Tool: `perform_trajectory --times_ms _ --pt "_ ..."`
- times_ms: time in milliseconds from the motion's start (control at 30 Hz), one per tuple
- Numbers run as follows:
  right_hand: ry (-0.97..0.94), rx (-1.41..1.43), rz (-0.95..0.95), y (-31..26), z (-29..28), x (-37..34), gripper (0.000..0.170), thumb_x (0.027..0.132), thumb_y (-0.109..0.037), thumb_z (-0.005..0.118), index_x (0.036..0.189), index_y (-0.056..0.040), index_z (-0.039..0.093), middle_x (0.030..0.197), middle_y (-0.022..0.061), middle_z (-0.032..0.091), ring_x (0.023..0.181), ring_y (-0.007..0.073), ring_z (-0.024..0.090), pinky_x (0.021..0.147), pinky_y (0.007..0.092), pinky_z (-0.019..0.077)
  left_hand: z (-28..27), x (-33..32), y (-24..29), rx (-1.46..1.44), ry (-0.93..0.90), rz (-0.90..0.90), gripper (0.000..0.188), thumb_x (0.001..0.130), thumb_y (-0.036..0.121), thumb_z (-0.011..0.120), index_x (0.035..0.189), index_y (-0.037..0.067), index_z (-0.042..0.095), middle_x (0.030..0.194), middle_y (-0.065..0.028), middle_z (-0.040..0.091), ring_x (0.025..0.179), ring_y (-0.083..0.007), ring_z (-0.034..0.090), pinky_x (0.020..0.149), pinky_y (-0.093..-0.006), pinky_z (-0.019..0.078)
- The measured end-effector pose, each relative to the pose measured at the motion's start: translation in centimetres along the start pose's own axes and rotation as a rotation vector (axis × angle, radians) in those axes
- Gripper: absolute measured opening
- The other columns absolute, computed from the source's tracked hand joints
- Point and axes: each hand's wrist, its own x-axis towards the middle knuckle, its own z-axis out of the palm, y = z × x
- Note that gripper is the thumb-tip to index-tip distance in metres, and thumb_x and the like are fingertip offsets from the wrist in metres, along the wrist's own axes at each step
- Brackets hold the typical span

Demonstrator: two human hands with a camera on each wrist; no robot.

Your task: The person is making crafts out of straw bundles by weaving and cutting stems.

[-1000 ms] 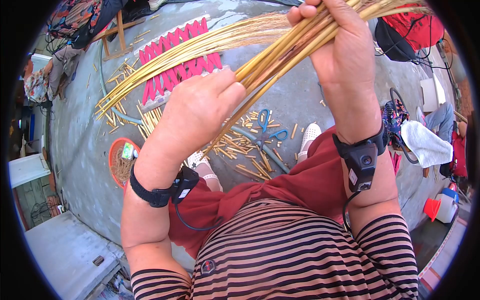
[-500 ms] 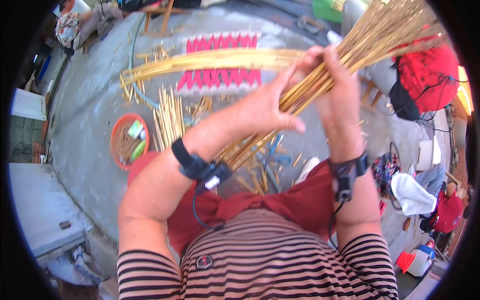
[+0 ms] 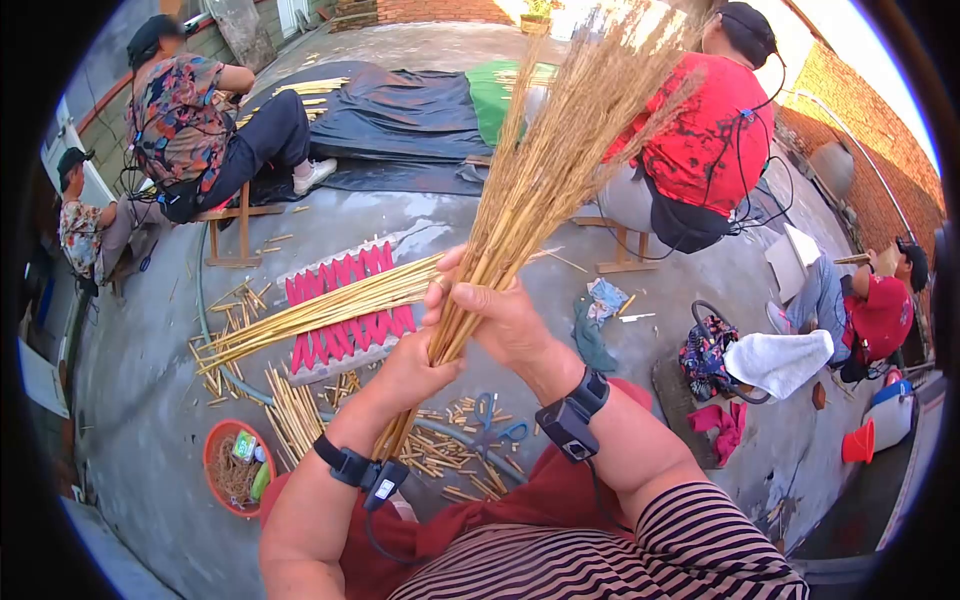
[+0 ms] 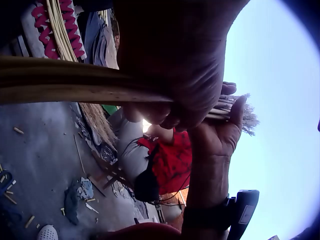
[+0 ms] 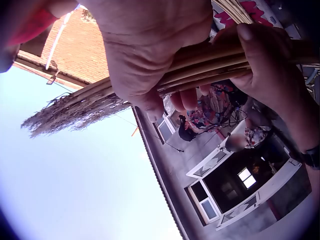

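Note:
A bundle of reed stalks (image 3: 545,190) with feathery heads slants up and away in front of me. My left hand (image 3: 410,375) grips it low, fingers curled round the stalks, and their bare lower ends stick out below. Just above, my right hand (image 3: 510,322) holds the same bundle, its thumb lying across the front. In the left wrist view the stalk ends (image 4: 85,87) run out of the left fist. The right wrist view has the right hand (image 5: 150,45) wrapped over the stalks, with the left hand (image 5: 270,70) close beside it.
Loose stalks (image 3: 300,318) lie across a pink zigzag rack (image 3: 345,345) on the concrete. Cut stalk pieces (image 3: 440,455), blue-handled scissors (image 3: 488,425) and an orange basin (image 3: 215,490) are near my feet. Several people sit around, one in a red shirt (image 3: 705,130) ahead.
The view has tilted up, bringing more people into sight. My left hand, loosened with its thumb spread half a second ago, now grips the stalks. The bundle stands more upright.

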Motion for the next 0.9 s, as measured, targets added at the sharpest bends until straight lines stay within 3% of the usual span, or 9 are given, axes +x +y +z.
perform_trajectory --times_ms 100,233,267,333,500,667,767,833,900 --pt "-0.082 0.064 0.022 -0.5 -0.2 -0.1 0.041 0.082 -0.018 0.069 0.116 -0.0055 0.050 0.092 0.0130 0.063 0.077 0.0232 0.064 0.074 0.0397 0.0551 0.3 -0.1 0.7 -0.320 -0.201 -0.152 0.015 0.079 0.007 0.066 0.083 0.002 0.052 0.058 -0.0018 0.049 0.041 -0.0109 0.045 0.040 -0.0242 0.0374" --pt "-0.180 0.129 0.031 -0.9 -0.6 -0.6 0.022 0.085 -0.016 0.065 0.097 -0.0077 0.050 0.067 0.0035 0.050 0.056 0.0121 0.050 0.056 0.0311 0.0470 1.7 0.4 -0.3 -0.514 -0.380 -0.130 0.017 0.079 0.009 0.067 0.084 0.001 0.053 0.055 -0.0019 0.049 0.038 -0.0109 0.044 0.039 -0.0239 0.0369" --pt "0.000 0.119 0.030 -0.7 0.1 -1.1 0.020 0.084 -0.014 0.067 0.084 -0.0063 0.048 0.059 0.0007 0.043 0.047 0.0088 0.040 0.046 0.0245 0.0395 2.3 0.5 -0.5 -0.450 -0.342 -0.146 0.019 0.079 0.011 0.068 0.086 0.000 0.055 0.057 -0.0037 0.053 0.043 -0.0114 0.049 0.043 -0.0236 0.0402" --pt "0.159 0.060 0.053 -1.0 0.1 -1.6 0.017 0.085 -0.012 0.065 0.085 -0.0064 0.049 0.059 0.0012 0.045 0.046 0.0089 0.040 0.046 0.0249 0.0399 4.0 0.7 -0.9 -0.289 -0.172 -0.088 0.024 0.077 0.015 0.071 0.089 0.000 0.057 0.067 -0.0059 0.058 0.054 -0.0116 0.056 0.051 -0.0242 0.0456" --pt "0.175 -0.148 -0.208 -3.0 -0.8 -2.3 0.016 0.089 -0.015 0.062 0.086 -0.0073 0.049 0.058 -0.0002 0.043 0.045 0.0076 0.038 0.044 0.0247 0.0376 5.0 1.0 -5.8 0.110 -0.178 -0.095 0.031 0.075 0.022 0.076 0.094 0.005 0.059 0.083 -0.0026 0.061 0.078 -0.0118 0.061 0.070 -0.0300 0.0493" --pt "0.192 -0.138 -0.316 -6.4 -1.9 -3.8 0.024 0.092 -0.027 0.060 0.086 -0.0064 0.049 0.059 -0.0012 0.041 0.044 0.0058 0.034 0.043 0.0232 0.0331 3.9 -0.7 -6.3 0.507 -0.371 0.067 0.070 0.067 0.024 0.080 0.126 0.008 0.047 0.116 -0.0171 0.059 0.110 -0.0356 0.054 0.089 -0.0406 0.0453" --pt "0.185 -0.143 -0.353 -8.1 -2.9 -4.8 0.028 0.091 -0.032 0.060 0.088 -0.0063 0.050 0.060 -0.0012 0.041 0.046 0.0052 0.034 0.044 0.0224 0.0325 0.1 -1.9 -6.6 0.991 -0.314 0.226 0.070 0.068 0.023 0.079 0.128 0.007 0.048 0.121 -0.0150 0.056 0.115 -0.0325 0.051 0.095 -0.0395 0.0431" --pt "0.227 -0.146 -0.343 -8.5 -2.8 -5.4 0.030 0.090 -0.035 0.060 0.089 -0.0061 0.051 0.060 -0.0011 0.041 0.047 0.0050 0.034 0.045 0.0219 0.0328 -3.9 -0.9 -6.5 0.940 -0.239 0.137 0.061 0.070 0.024 0.077 0.123 0.006 0.053 0.121 -0.0148 0.057 0.114 -0.0314 0.052 0.095 -0.0398 0.0432" --pt "0.261 -0.127 -0.290 -7.8 -2.1 -5.6 0.021 0.090 -0.023 0.062 0.097 -0.0049 0.053 0.062 -0.0014 0.042 0.048 0.0052 0.035 0.047 0.0217 0.0326 -7.7 -0.1 -6.5 1.028 -0.127 -0.012 0.051 0.072 0.022 0.075 0.117 0.005 0.058 0.115 -0.0159 0.060 0.108 -0.0321 0.056 0.090 -0.0405 0.0458"
